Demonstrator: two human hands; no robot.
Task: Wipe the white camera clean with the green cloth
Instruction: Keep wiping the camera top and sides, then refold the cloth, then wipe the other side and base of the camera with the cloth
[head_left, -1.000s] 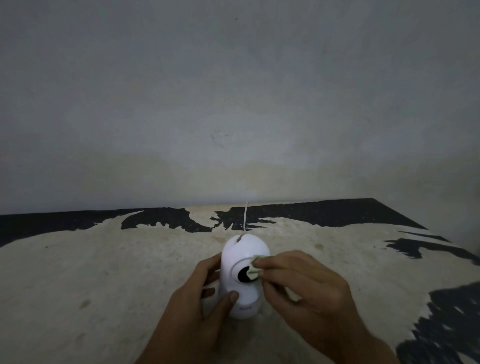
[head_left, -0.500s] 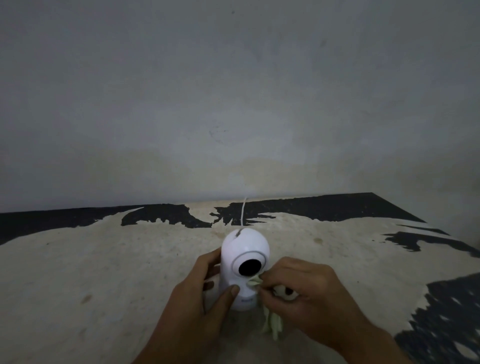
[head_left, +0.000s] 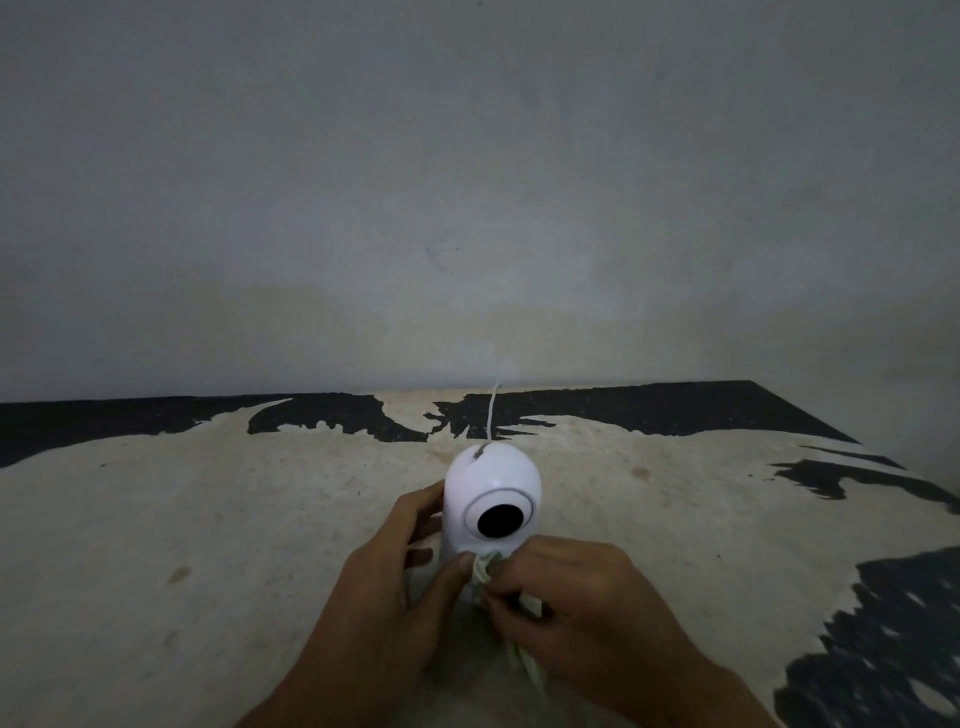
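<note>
Lowered from the lens, the green cloth (head_left: 483, 566) is now pinched by the right hand (head_left: 576, 608) against the base of the upright white camera (head_left: 491, 483), which is gripped by the left hand (head_left: 395, 587) on the near table (head_left: 208, 519).

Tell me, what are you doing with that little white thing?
A person is cleaning a white camera that stands upright on a worn table. The left hand wraps around the camera's side to steady it. The right hand pinches a green cloth and presses it against the front, just below the dark round lens. A thin white cable runs from behind the camera towards the wall.
</note>
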